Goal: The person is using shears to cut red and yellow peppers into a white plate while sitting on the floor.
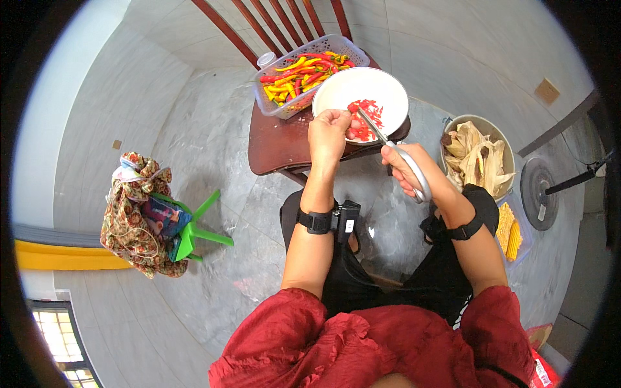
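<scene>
My left hand [330, 133] is at the near-left rim of a white bowl [383, 87], its fingers pinched around a red chili pepper [353, 107] that they mostly hide. Scissors [372, 124] with grey handles are gripped in my right hand [408, 167]. Their blades reach over the bowl, tips against the chili by my left fingertips. Cut red chili pieces [371, 109] lie in the bowl, which rests on the seat of a dark wooden chair [281, 148]. Behind the bowl, a clear plastic basket [286, 110] holds whole red and yellow chilies [308, 72].
Right of the chair stands a pot [508, 148] of corn husks [478, 150]. Near my knee is a plastic tray [526, 242] with corn cobs [513, 240]. A round black stand base [536, 194] sits farther right. At left, a green stool [206, 235] bears floral cloth [128, 218].
</scene>
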Motion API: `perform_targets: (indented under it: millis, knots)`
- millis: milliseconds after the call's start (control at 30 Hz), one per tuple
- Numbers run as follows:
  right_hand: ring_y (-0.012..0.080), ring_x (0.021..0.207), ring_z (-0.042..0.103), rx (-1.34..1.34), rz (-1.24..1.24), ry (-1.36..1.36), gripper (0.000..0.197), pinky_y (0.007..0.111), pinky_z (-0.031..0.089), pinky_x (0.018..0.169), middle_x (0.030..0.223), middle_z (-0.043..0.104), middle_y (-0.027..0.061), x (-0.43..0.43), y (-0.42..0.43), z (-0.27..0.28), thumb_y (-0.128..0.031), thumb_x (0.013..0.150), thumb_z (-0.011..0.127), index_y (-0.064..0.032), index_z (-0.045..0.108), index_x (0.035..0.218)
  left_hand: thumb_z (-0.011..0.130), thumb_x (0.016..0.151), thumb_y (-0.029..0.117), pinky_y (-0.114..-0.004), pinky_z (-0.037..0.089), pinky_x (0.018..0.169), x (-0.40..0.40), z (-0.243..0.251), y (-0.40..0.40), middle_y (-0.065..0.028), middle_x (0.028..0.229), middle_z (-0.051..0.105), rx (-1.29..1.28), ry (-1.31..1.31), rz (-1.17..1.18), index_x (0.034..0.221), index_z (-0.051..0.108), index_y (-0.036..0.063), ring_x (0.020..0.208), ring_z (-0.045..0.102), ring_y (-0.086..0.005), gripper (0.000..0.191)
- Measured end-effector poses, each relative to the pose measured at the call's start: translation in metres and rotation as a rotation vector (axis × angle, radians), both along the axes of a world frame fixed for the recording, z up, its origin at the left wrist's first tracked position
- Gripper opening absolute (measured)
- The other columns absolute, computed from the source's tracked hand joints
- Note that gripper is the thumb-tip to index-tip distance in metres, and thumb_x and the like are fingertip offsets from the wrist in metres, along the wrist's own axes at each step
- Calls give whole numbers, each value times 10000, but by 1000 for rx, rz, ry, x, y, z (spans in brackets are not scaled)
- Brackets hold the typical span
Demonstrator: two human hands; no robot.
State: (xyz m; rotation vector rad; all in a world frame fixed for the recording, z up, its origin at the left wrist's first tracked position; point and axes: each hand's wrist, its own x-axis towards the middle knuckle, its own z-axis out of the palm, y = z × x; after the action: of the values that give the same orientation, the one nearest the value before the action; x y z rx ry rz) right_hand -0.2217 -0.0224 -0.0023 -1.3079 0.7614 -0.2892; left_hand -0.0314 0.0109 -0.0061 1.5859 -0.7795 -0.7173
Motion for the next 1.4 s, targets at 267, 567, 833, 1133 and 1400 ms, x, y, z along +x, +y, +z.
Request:
perform_targets:
  millis: [267,567,833,1133,1400]
  knots:
    - [51,411,376,-19,40,-7,557,211,322,360,563,395,-19,-1,-5,-5,-585,867,455,-29,502,882,564,863,140,-182,345,448,2,1,0,-58,706,649,-45,120,13,864,603,0,481,487,-59,146]
    - [54,426,370,-168,138,71,475,213,325,371,593,388,-26,0,-10,-16,-531,896,451,-57,465,871,558,855,144,-182,327,437,-1,9,5,-30,670,618,-66,313,-39,876,607,10,472,480,-63,145]
    - [52,448,372,-140,118,55,468,207,327,384,603,390,-30,1,-9,-11,-531,898,447,-65,463,852,547,834,152,-207,330,426,-2,11,7,-13,628,587,-14,370,-98,844,616,13,466,480,-70,155]
    - [66,365,360,-226,63,7,547,222,292,339,506,396,-26,5,-5,-12,-614,839,484,-70,490,786,546,816,116,-226,332,399,-8,9,5,-15,568,547,-6,462,-73,802,624,-18,420,454,-91,155]
    - [63,342,384,-205,1,65,552,216,298,310,475,397,-30,2,-1,-3,-605,810,542,-86,448,647,563,797,109,-237,335,398,-1,6,5,-13,532,514,-14,480,-93,758,613,-14,412,443,-104,138]
